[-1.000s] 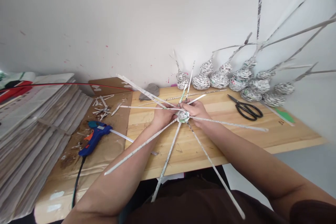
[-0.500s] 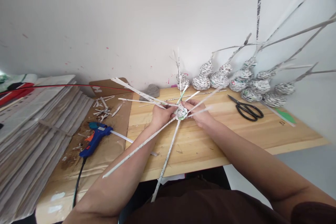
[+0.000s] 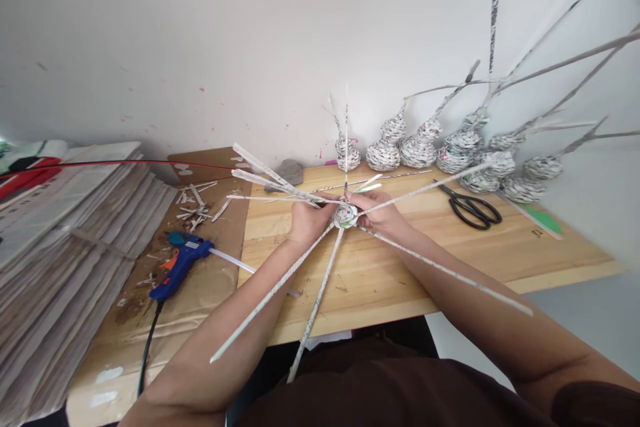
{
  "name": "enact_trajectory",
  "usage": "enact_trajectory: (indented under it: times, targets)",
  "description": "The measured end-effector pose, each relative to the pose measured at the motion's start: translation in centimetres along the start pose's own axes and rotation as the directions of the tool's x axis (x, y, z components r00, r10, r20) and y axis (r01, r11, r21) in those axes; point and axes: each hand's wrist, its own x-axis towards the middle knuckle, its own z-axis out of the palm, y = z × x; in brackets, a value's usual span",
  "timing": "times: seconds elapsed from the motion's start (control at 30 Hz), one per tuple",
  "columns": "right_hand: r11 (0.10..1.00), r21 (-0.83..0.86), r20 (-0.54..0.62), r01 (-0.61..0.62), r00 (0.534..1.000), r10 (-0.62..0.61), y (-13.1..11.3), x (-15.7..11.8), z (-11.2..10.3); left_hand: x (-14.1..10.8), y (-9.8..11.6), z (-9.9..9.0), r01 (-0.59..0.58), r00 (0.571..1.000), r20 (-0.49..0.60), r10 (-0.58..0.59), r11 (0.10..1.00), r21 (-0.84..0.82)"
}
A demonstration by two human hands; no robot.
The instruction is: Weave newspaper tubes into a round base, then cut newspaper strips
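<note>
A small round piece woven from rolled newspaper [image 3: 346, 215] is held between my two hands above the board, its long paper sticks spreading out like spokes. My left hand [image 3: 311, 219] pinches its left side, thumb near the woven centre. On the other side, my right hand [image 3: 377, 211] has its fingers closed on the weave and the base of the sticks. One paper stick [image 3: 445, 271] slants down across my right forearm; another paper stick [image 3: 315, 310] points toward my body. The fingertips behind the piece are partly hidden.
Several gourd-shaped woven paper pieces [image 3: 419, 151] stand along the wall on the wooden board [image 3: 360, 293]. Black scissors [image 3: 470, 208] lie to the right. At left are a blue glue gun [image 3: 183, 263], paper scraps [image 3: 197, 207] and a tall stack of newspapers [image 3: 85, 247].
The woven piece has turned in my hands. Sticks on the right have swung outward, one now lying across my right forearm. Both hands stay near the same place.
</note>
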Motion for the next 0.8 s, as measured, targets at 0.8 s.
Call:
enact_trajectory:
  times: [0.8]
  targets:
    - [0.995,0.09,-0.034,-0.042,0.998,0.045,-0.29,-0.36,0.42,0.56,0.29,0.26,0.37,0.929,0.079,-0.362,0.889,-0.271]
